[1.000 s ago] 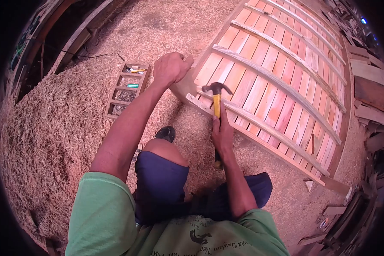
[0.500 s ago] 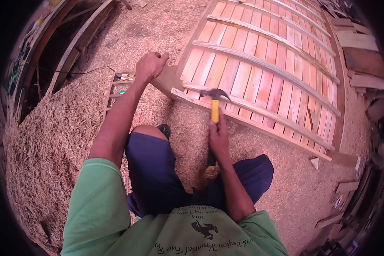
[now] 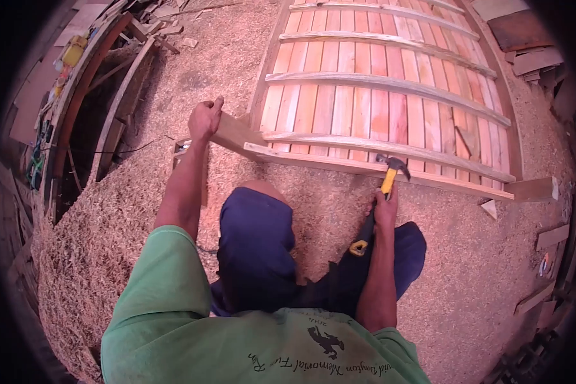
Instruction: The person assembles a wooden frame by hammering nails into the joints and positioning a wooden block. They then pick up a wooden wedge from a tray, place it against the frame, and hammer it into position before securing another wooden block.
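My left hand (image 3: 205, 120) is closed on the outer end of a wooden side board (image 3: 240, 136) that juts from the near left corner of a large slatted wooden frame (image 3: 339, 115). In my right hand (image 3: 385, 208) is a claw hammer (image 3: 388, 182) with a yellow and black handle, gripped partway up the shaft. The hammer's head overlaps the near edge board (image 3: 320, 160) of the frame, right of its middle. Several crosspieces lie over the reddish slats.
Wood shavings (image 3: 115, 249) cover the ground. A small wooden tray (image 3: 181, 148) lies partly behind my left forearm. Long curved timbers (image 3: 118, 105) stand at the left, and stacked boards (image 3: 531, 38) lie at the right. A loose scrap (image 3: 488, 208) rests near the right corner.
The hammer has moved right along the near edge board, away from the left corner, in my right hand. My left hand stays on the side board's end while the whole view has shifted.
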The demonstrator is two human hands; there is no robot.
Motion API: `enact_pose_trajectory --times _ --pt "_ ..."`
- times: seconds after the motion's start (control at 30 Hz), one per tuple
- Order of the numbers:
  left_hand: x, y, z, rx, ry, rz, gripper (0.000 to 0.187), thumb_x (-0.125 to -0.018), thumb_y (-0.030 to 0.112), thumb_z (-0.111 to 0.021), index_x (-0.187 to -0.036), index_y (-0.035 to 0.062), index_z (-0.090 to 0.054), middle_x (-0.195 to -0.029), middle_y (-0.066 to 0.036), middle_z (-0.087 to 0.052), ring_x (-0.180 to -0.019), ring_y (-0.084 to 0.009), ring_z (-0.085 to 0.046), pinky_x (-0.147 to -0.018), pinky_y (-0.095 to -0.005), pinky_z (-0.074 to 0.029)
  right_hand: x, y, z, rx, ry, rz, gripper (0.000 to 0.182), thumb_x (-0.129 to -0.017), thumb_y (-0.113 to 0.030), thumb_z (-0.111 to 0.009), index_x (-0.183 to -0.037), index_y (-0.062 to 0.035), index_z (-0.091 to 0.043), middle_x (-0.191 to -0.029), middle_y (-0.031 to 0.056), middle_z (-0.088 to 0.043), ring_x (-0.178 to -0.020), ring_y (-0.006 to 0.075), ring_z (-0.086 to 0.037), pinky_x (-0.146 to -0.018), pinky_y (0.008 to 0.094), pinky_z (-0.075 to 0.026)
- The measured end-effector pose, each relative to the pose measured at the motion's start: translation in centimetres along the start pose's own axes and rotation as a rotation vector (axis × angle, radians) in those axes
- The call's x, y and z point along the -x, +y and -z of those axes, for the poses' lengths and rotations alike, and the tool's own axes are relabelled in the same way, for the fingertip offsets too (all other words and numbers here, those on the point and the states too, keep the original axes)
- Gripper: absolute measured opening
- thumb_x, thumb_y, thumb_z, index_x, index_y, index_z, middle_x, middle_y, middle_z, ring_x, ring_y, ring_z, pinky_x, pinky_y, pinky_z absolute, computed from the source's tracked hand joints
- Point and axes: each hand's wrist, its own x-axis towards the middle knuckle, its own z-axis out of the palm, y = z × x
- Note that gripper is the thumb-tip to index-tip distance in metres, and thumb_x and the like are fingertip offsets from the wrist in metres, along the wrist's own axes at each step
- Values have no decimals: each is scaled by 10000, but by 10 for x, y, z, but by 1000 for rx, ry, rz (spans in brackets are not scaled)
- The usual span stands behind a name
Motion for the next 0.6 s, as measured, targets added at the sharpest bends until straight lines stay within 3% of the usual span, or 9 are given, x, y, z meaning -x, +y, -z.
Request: enact_pose_trajectory --times 0.03,0.23,0.33,0.37,0.43,0.5,0.53,0.57,0.6 --pt "-1 -3 -3 22 44 25 655 -974 654 -539 -1030 63 -817 -1061 -285 -756 -1055 -450 -721 -955 -527 -530 -5 2 -1 26 10 7 805 -1035 -131 -624 -1686 -169 -152 -731 67 -570 -507 161 -556 -417 309 -479" --pt "7 -14 -16 291 279 208 587 -991 582 -570 -976 54 -824 -930 -239 -767 -909 -398 -738 -875 -498 -540 -46 24 -13 43 196 -95 932 -1031 -218 -667 -1706 -156 -28 -765 83 -636 -511 166 -575 -433 322 -476" --pt "-16 -49 -37 709 404 162 529 -1021 467 -607 -860 -1 -795 -791 -166 -751 -776 -289 -721 -794 -423 -546 -68 25 -7 168 88 -110 651 -1051 -314 -657 -1541 -98 -287 -773 57 -645 -521 148 -584 -426 285 -465" --pt "-20 -60 -41 1086 364 168 485 -1048 410 -610 -884 -23 -752 -808 -120 -731 -756 -227 -694 -754 -361 -549 -67 20 -4 205 68 -89 569 -1053 -330 -659 -1470 -92 -353 -773 53 -644 -522 141 -585 -423 280 -462" --pt "-30 -102 -55 1399 273 379 448 -1060 404 -601 -990 -22 -718 -883 -116 -727 -780 -221 -692 -756 -323 -556 -74 19 -2 253 58 6 505 -1056 -347 -659 -1417 -81 -426 -773 51 -650 -515 133 -585 -422 273 -462" --pt "-27 -164 -76 1167 247 568 462 -1033 433 -641 -1072 -20 -725 -1001 -149 -745 -853 -276 -719 -779 -392 -585 -78 30 1 271 92 127 527 -1061 -350 -656 -1454 -73 -440 -773 56 -663 -501 130 -585 -427 267 -467" --pt "-39 -247 -122 594 228 466 511 -992 452 -679 -1119 -37 -753 -1157 -210 -752 -921 -390 -739 -836 -462 -588 -73 24 -1 299 94 76 486 -1063 -368 -651 -1411 -74 -483 -774 48 -664 -505 124 -585 -434 260 -468" --pt "-23 -275 -126 332 37 465 594 -920 515 -727 -1157 -27 -768 -1343 -263 -686 -1116 -459 -704 -969 -531 -547 -64 12 -4 328 95 23 451 -1065 -385 -646 -1367 -74 -525 -776 41 -665 -508 119 -584 -441 254 -469" --pt "-7 -285 -130 65 -80 478 617 -890 547 -743 -1166 -4 -773 -1378 -262 -666 -1224 -454 -649 -1042 -533 -505 -60 4 -12 356 98 -27 424 -1068 -403 -642 -1324 -74 -568 -777 33 -666 -512 114 -584 -449 247 -470"
